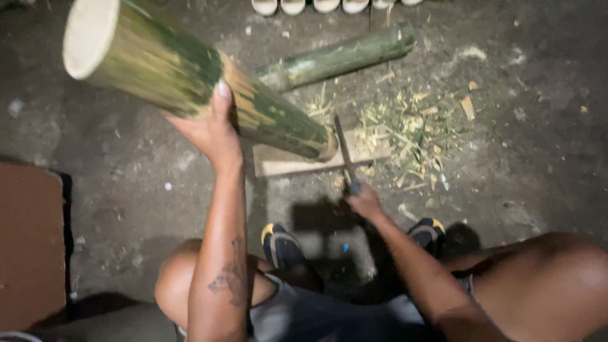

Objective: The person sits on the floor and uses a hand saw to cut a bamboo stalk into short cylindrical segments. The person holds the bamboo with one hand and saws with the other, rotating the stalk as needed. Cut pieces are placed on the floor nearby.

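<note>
Gripping the thick green bamboo section point(190, 76) from below, our left hand point(212, 130) has its palm against the stalk and its fingers curled up round the side, one fingertip showing against the green. We hold the bamboo tilted: its cut, pale upper end points up toward the camera at the upper left, while its lower end rests on a flat wooden block point(297, 161) that lies on the floor point(538, 145).

Our right hand point(364, 202) is closed round the handle of a long dark blade point(345, 149). The blade stands just beside the lower end of the bamboo, over the right part of the block; we cannot tell whether its edge touches the stalk.

A second, thinner bamboo piece point(339, 58) lies on the floor behind the block, slanting up to the right. Pale shavings and chips point(411, 126) are scattered to the right of the block. Along the top edge we see a row of pale cut rings point(326, 6). Our knees frame the lower view, and two dark sandals with yellow tips point(282, 244) sit between them.
</note>
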